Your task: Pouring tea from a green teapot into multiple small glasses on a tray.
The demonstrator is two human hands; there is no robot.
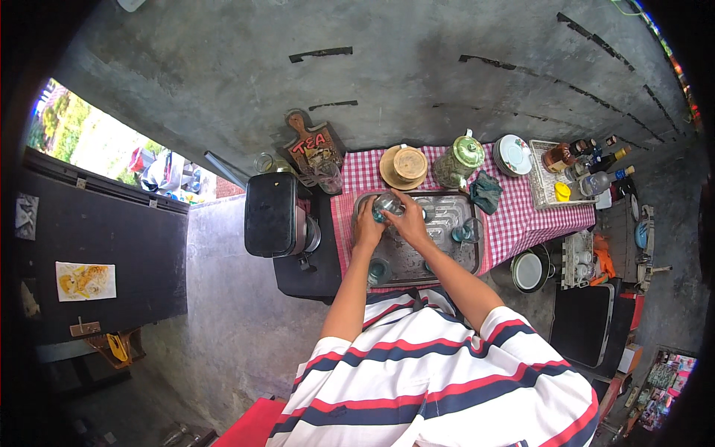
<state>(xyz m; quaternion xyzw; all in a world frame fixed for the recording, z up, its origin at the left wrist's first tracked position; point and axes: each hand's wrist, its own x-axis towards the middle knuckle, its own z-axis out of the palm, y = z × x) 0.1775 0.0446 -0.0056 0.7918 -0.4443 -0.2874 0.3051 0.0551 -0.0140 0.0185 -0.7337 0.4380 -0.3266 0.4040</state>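
— What is held by the fingers?

— A clear drinking glass [386, 204] is clasped between the left hand [366, 227] and the right hand [407, 220], fingers wrapped about it, above the far left corner of a metal tray [447, 257]. Its long axis appears tilted, mouth toward the wall; the exact lean cannot be told.

— And what is seen around it?

— The tray is set on a red-checked cloth [521, 216] on the worktop. A paddle-shaped wooden sign [311, 143] with red lettering is propped against the wall, left of the cloth. Labelled bottles [588, 160] are grouped at the far right.
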